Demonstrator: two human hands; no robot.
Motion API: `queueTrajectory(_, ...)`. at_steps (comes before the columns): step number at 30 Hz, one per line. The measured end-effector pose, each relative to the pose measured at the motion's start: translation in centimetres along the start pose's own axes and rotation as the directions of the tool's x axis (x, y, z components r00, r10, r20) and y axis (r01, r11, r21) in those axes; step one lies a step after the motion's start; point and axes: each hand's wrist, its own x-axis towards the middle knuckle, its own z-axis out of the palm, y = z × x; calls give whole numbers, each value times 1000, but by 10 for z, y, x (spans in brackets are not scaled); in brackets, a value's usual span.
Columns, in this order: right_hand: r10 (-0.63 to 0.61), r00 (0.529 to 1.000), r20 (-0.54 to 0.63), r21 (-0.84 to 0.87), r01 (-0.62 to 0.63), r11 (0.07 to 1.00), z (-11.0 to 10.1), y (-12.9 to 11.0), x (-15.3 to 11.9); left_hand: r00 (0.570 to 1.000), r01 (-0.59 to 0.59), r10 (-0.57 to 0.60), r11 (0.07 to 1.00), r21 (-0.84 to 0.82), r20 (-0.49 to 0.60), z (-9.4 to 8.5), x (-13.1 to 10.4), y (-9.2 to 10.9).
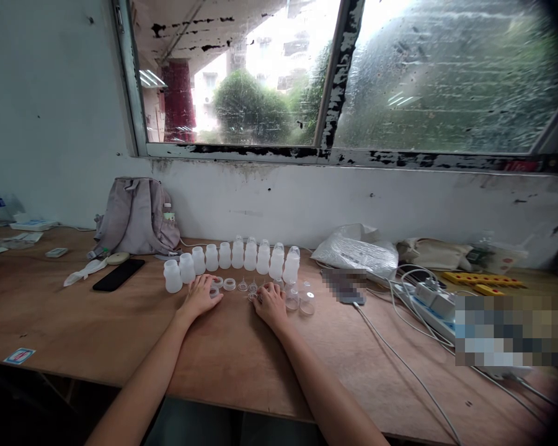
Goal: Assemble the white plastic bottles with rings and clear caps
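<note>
Collars point(229, 285) and teats point(242, 286) lie just below frame centre, under the bottles point(250, 255), left hand point(199, 297) at the former, right hand point(272, 305) at the latter, grip closure indeterminable, with small-part handling apparently in hand and the next move probably requiring fingertip precision.

Ten white bottles point(250, 255) in view, five capped and five uncapped; one left hand point(199, 296), one right hand point(271, 305), one backpack point(132, 217), two window panes point(446, 80).

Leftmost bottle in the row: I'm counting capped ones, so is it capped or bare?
Bare: the leftmost bottle shows only its neck, without the clear dome the rightmost bottle has.
</note>
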Motion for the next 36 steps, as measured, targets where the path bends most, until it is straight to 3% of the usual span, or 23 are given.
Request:
queueTrajectory(15,24,999,33,-10,-24,1000,2,0,3,999,-3,1,999,37,50,7,-2,0)
queueTrajectory(20,25,1000,4,-14,-25,1000,3,0,3,999,-36,36,999,12,1,6,-2,2)
queueTrajectory(24,26,1000,5,-9,-26,1000,1,-1,2,993,-66,64,997,-25,-100,9,2,11)
queueTrajectory(29,23,999,-40,6,-23,1000,-2,-2,1,982,-65,71,997,41,-178,8,32,27)
queueTrajectory(36,4,995,-100,27,-1,1000,-3,-2,-1,973,-71,93,992,108,-212,-8,111,46)
